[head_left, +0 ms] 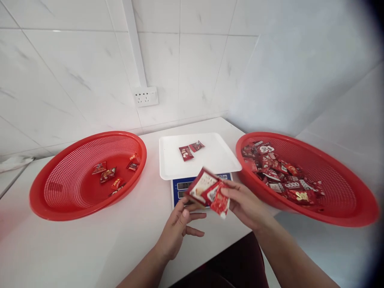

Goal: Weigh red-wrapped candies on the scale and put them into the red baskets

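At the near edge of the table [135, 244], your dark clothing [237, 258] shows below, between your two forearms. Your left hand [174, 234] is held over the tabletop with its fingers spread and slightly bent; its upper fingertips are right by the lower left corner of the big packet [201, 189], and you can't tell from here whether they touch it. Your right hand [244, 204] comes in from the other side, its thumb and fingers pinching the big packet together with the small packet [220, 203], which overlaps its right end. The big packet is dark red with a pale panel and sits tilted in your grip; the small packet is brighter red and slightly blurred.

Just behind what you hold is the blue scale [176, 196], its displays partly hidden by your left fingers and the big packet. To your left stands a red basket [66, 180] with a few loose packets [108, 175] in it. To your right, the other basket [333, 180] has a heap of packets [277, 168] gathered towards its left side. Between the baskets, the white tray [168, 162] rests on the scale, bearing two red packets [186, 153] close together. Beyond, a socket [146, 97] is fixed to the tiled wall [75, 60], beneath a vertical conduit [135, 48].
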`<move>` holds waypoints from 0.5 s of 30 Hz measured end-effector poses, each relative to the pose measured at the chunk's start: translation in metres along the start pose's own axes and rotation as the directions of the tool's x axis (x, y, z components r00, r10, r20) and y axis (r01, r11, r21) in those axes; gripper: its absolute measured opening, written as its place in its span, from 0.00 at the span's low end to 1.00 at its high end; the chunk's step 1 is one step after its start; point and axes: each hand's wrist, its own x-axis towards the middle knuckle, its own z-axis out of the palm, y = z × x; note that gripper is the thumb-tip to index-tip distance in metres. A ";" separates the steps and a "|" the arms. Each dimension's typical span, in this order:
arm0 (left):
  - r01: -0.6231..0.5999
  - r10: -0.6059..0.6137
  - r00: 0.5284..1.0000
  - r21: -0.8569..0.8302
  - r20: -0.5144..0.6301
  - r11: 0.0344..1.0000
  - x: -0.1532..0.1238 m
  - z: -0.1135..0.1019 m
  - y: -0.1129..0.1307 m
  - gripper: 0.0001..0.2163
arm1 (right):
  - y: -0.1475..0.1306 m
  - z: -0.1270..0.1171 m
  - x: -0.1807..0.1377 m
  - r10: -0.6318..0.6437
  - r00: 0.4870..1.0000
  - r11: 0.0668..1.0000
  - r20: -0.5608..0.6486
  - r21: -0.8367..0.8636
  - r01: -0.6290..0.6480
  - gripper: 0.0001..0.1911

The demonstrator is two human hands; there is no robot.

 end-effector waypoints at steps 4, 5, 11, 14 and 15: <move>0.050 -0.050 0.999 -0.036 0.001 0.998 0.002 -0.002 0.001 0.22 | -0.016 0.000 0.019 -0.182 0.966 0.982 -0.185 0.026 0.190 0.22; 0.059 -0.059 0.998 -0.030 -0.003 0.998 0.002 -0.002 0.001 0.21 | -0.016 -0.001 0.021 -0.197 0.953 0.978 -0.229 0.017 0.207 0.26; 0.082 -0.085 0.995 0.048 0.059 0.995 0.001 -0.001 -0.005 0.21 | 0.011 0.000 -0.001 -0.139 0.989 0.952 -0.046 -0.281 0.121 0.22; 0.071 -0.078 0.995 0.112 0.055 0.991 0.001 0.001 -0.009 0.20 | 0.025 0.006 -0.014 -0.117 0.991 0.855 0.067 -0.501 0.135 0.15; 0.075 -0.080 0.996 0.138 0.037 0.988 0.002 0.001 -0.010 0.19 | 0.028 0.008 -0.016 -0.109 0.990 0.835 0.091 -0.532 0.141 0.14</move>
